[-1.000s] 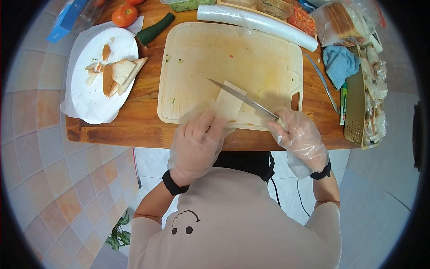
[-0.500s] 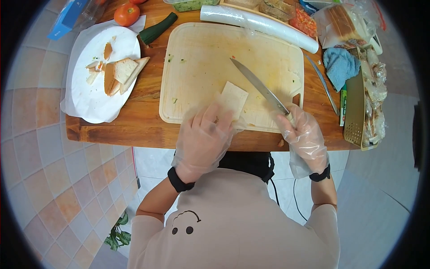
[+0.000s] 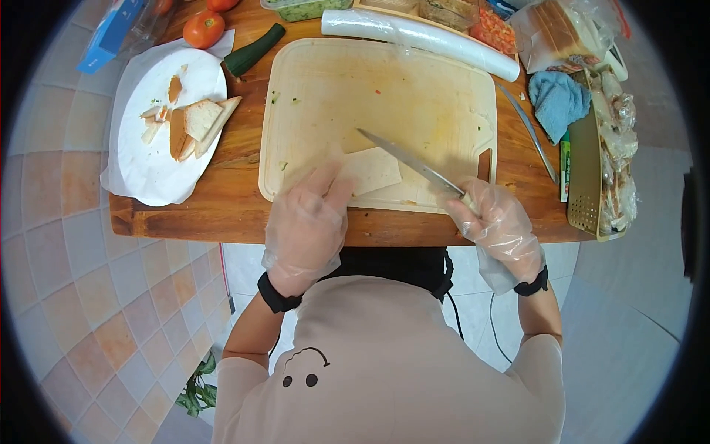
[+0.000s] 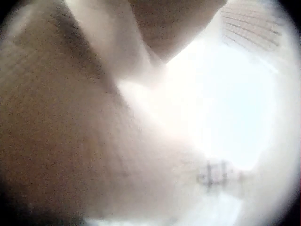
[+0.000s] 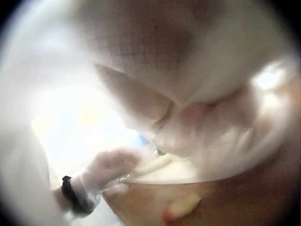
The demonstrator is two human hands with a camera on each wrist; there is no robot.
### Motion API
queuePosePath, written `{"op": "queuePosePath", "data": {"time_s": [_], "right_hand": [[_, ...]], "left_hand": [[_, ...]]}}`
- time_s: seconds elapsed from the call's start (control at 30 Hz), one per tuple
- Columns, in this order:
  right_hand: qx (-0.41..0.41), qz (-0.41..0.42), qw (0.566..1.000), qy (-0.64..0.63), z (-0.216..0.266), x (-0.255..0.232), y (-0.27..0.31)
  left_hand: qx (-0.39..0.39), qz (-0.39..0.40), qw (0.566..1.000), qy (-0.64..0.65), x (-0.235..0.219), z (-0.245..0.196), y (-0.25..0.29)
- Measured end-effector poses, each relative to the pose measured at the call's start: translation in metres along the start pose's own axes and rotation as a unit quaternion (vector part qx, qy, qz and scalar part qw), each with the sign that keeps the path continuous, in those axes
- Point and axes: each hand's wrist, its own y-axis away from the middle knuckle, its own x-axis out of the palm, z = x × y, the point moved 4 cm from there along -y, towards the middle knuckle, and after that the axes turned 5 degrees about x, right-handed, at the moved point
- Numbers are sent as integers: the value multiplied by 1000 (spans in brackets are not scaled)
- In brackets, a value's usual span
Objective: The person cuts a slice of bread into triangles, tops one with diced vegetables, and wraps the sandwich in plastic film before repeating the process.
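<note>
Here, seen from above, a person in a pale shirt with a smiley print stood at a wooden table. Both hands wore clear plastic gloves, with black bands at the wrists. The left hand lay over the left end of a crustless piece of white bread; its fingers were blurred, so whether they pinched or only pressed it could not be told. The right hand gripped the handle of a kitchen knife, its blade slanting up and left beside the bread's far right corner. The bread was at the near edge of a cream cutting board dotted with scraps.

Left of the board, a white oval plate carried bread offcuts. To the right were a perforated basket of wrapped items, a second blade and a blue cloth. Farthest off came a cut cucumber, a roll of plastic wrap, tomatoes and bagged sliced bread. Both wrist views were badly blurred.
</note>
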Motion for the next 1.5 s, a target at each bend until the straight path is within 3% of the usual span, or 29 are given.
{"op": "queuePosePath", "data": {"time_s": [0.1,0.2,0.3,0.4,0.53,1.3,1.5], "right_hand": [[-54,20,993,101,5,-1,-5],[-19,70,993,90,7,0,-13],[-51,51,990,117,11,1,-14],[-133,-5,978,163,14,3,-13],[-135,-4,977,164,14,4,-14],[-161,-15,976,146,8,4,-18],[-109,26,984,141,8,5,-16]], "left_hand": [[23,-13,999,44,1,-2,14],[44,-8,998,53,2,-10,10],[46,4,999,16,8,-11,13],[33,23,999,1,14,-9,17],[40,-25,998,50,7,-9,4],[19,-39,998,53,9,-6,3],[21,-56,997,45,8,-6,7]]}}
